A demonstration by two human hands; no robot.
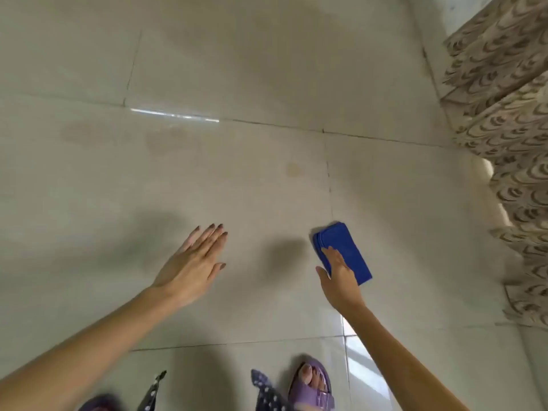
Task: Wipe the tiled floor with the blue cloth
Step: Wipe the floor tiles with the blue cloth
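Far left: faint brownish smears (86,133) on the pale tiled floor (44,203), well beyond both hands.

Next, the left hand (192,262): fingers straight and close together, thumb out, gripping nothing. Hard to say whether resting on the tile or held just above it. Best planted flat as a brace, clear of the wiping path.

Further right, a small yellowish spot (293,169) near a grout line, ahead of the cloth and a little to its left.

Then the blue cloth (348,247), folded into a thick oblong, lying flat on the floor just right of that same grout line.

On its near end, the right hand (339,275): fingers laid flat on top, thumb splayed off the left edge, pressing rather than clutching.

To wipe well:
- Shift the palm's weight over the middle of the pad to stop the folds sliding apart.
- Push in long overlapping strokes toward the spot, then across to the smears.
- Bear down harder on the marks themselves.

Far right, a patterned curtain (504,114) reaching down to the floor. Stop short of it to avoid dragging the hem.
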